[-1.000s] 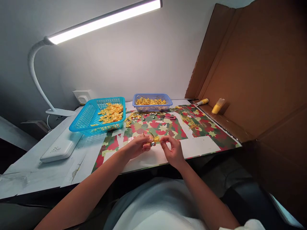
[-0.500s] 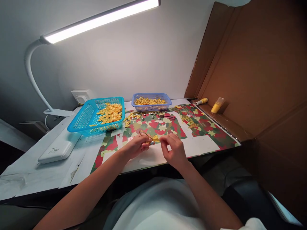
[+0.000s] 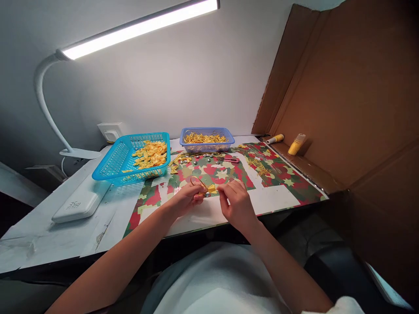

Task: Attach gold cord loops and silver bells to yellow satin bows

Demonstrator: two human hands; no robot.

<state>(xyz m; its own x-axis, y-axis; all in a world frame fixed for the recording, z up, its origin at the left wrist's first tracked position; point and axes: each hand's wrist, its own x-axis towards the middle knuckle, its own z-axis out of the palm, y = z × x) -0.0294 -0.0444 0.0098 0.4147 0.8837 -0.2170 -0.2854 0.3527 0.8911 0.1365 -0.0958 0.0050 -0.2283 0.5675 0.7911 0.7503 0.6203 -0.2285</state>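
Low over the front of the table, my left hand [image 3: 187,199] is closed, pinching a gold cord [image 3: 196,179] whose loop curves up above the fingers. At its fingertips are a small yellow ribbon bow [image 3: 212,188] and a shiny silver bell [image 3: 207,194]. My right hand [image 3: 238,203] is closed too, thumb and forefinger pinched at the bow's right end. Whatever lies between those right fingertips is too small to make out. Behind the hands, several silver bells [image 3: 209,160] lie loose near a pink-handled tool [image 3: 231,160].
A turquoise basket [image 3: 114,159] with yellow bows stands at left, a blue basket [image 3: 207,148] with gold cords at the back. Thin gold ties [image 3: 258,165] lie at right. There is a white power bank [image 3: 80,203], a lamp [image 3: 140,28] and a cardboard wall [image 3: 353,87].
Both hands stay almost where they were, with only slight finger movement. The cord loop above my left hand looks a little wider and the bell has turned slightly.
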